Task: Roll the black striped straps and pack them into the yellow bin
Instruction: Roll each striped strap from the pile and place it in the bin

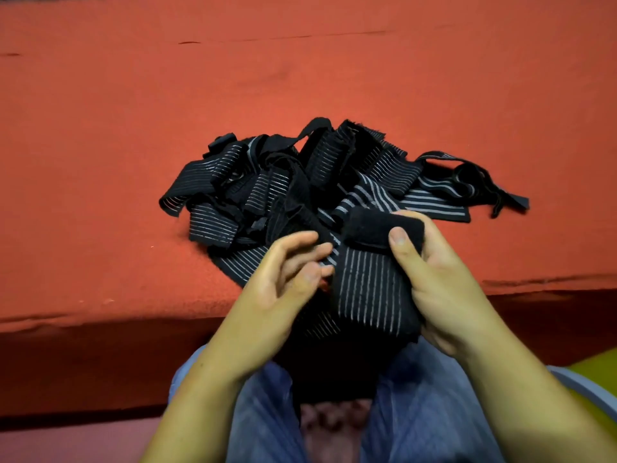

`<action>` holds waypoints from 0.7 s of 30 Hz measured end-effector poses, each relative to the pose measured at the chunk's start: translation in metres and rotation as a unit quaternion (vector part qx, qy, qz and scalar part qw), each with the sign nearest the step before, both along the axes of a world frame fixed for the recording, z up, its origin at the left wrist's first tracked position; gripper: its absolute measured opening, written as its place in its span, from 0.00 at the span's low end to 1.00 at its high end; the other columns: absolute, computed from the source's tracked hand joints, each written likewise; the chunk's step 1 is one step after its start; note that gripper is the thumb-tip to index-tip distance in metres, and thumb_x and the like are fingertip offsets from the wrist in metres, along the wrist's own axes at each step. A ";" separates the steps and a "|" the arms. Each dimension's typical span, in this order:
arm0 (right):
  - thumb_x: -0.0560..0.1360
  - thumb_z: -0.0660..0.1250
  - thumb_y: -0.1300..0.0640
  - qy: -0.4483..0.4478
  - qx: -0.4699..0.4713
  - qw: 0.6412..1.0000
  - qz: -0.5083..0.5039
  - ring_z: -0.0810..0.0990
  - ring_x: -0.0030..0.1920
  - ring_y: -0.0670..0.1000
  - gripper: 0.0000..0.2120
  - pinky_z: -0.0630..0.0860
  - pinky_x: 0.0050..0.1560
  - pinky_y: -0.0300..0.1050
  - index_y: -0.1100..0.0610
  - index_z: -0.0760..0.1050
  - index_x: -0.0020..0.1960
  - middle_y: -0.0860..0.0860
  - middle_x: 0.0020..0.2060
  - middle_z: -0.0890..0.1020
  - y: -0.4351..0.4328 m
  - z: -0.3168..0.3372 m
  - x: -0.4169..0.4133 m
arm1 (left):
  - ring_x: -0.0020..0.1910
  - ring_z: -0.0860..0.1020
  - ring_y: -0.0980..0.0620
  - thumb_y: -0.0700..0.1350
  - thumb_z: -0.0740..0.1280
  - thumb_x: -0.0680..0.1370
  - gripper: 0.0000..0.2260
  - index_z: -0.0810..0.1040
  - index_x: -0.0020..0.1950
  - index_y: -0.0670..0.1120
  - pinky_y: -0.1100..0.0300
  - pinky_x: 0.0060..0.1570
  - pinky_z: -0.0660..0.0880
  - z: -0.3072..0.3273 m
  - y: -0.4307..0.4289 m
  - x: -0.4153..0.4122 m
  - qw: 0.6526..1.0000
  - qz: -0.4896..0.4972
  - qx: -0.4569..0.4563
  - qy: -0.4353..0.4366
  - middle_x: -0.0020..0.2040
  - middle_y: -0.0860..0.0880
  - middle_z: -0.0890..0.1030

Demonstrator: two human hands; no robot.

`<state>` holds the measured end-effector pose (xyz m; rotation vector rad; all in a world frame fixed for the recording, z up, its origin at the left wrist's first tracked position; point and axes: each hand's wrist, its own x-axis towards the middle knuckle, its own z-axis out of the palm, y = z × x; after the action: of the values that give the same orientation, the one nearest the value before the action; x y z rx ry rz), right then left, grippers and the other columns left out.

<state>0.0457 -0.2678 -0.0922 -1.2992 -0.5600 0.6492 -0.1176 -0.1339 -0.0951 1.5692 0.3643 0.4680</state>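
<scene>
The right hand grips one black striped strap just on the near side of the pile of straps on the red counter, its thumb pressing the rolled end. The left hand (blurred) rests its relaxed, half-open fingers against that strap's edge. A sliver of the yellow bin shows to the right of the pile and nearer the person.

A tangled pile of black striped straps sat on the near middle of the red surface, blocking a straight reach across. Bare red cloth lay open to the pile's left, to its right and along the whole far side. At the near edge, the left hand and the right hand, which gripped a partly rolled strap, filled the gap before the pile. A corner of the yellow bin showed at lower right, just beside the right forearm.
</scene>
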 end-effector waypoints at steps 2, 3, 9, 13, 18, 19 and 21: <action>0.79 0.65 0.51 -0.015 0.001 0.999 0.041 0.82 0.57 0.48 0.16 0.78 0.61 0.46 0.54 0.74 0.65 0.52 0.55 0.85 0.001 0.000 -0.006 | 0.63 0.82 0.54 0.58 0.67 0.79 0.23 0.73 0.71 0.52 0.56 0.64 0.78 0.010 -0.001 0.009 1.000 -0.004 0.005 0.013 0.62 0.52 0.84; 0.80 0.65 0.52 -0.024 0.000 0.998 0.061 0.82 0.56 0.47 0.15 0.78 0.59 0.44 0.54 0.74 0.65 0.51 0.54 0.84 0.001 0.000 -0.008 | 0.58 0.83 0.57 0.57 0.68 0.81 0.19 0.75 0.70 0.52 0.59 0.59 0.79 0.016 -0.002 0.013 1.000 -0.003 0.016 0.020 0.59 0.54 0.85; 0.80 0.65 0.53 -0.052 -0.012 0.991 0.123 0.82 0.52 0.45 0.13 0.80 0.54 0.41 0.47 0.75 0.64 0.45 0.50 0.83 -0.006 0.002 -0.015 | 0.53 0.83 0.58 0.45 0.72 0.78 0.11 0.82 0.60 0.52 0.63 0.53 0.78 0.018 -0.002 0.020 0.996 0.039 0.078 0.001 0.55 0.52 0.85; 0.77 0.67 0.48 0.014 -0.027 0.992 0.124 0.83 0.50 0.46 0.14 0.80 0.50 0.41 0.45 0.77 0.62 0.47 0.49 0.85 -0.004 0.003 -0.018 | 0.55 0.83 0.56 0.40 0.74 0.77 0.13 0.83 0.58 0.55 0.59 0.59 0.78 0.017 -0.001 0.018 0.988 0.064 0.137 0.012 0.54 0.55 0.86; 0.75 0.68 0.41 0.052 -0.042 0.994 0.090 0.85 0.53 0.52 0.17 0.82 0.54 0.52 0.49 0.80 0.58 0.54 0.53 0.86 -0.002 0.006 -0.020 | 0.54 0.83 0.63 0.35 0.74 0.76 0.16 0.83 0.60 0.51 0.70 0.54 0.75 0.016 -0.002 0.013 0.990 0.031 0.134 0.033 0.58 0.56 0.85; 0.78 0.68 0.45 0.051 -0.045 0.994 0.086 0.85 0.52 0.54 0.13 0.81 0.55 0.54 0.49 0.79 0.58 0.56 0.53 0.86 -0.002 0.005 -0.019 | 0.58 0.82 0.62 0.35 0.73 0.77 0.16 0.82 0.62 0.51 0.69 0.56 0.75 0.016 -0.003 0.012 0.992 0.018 0.122 0.037 0.61 0.56 0.84; 0.82 0.66 0.53 0.047 -0.049 0.995 0.079 0.85 0.51 0.54 0.07 0.80 0.54 0.54 0.48 0.79 0.58 0.54 0.52 0.87 -0.003 0.006 -0.020 | 0.65 0.78 0.62 0.42 0.71 0.79 0.20 0.76 0.71 0.51 0.68 0.63 0.73 0.017 -0.006 0.011 0.996 -0.006 0.074 0.050 0.67 0.58 0.81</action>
<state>0.0253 -0.2703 -0.0864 -1.3181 -0.5628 0.8734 -0.1063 -0.1400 -0.0786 1.7417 0.4033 0.4156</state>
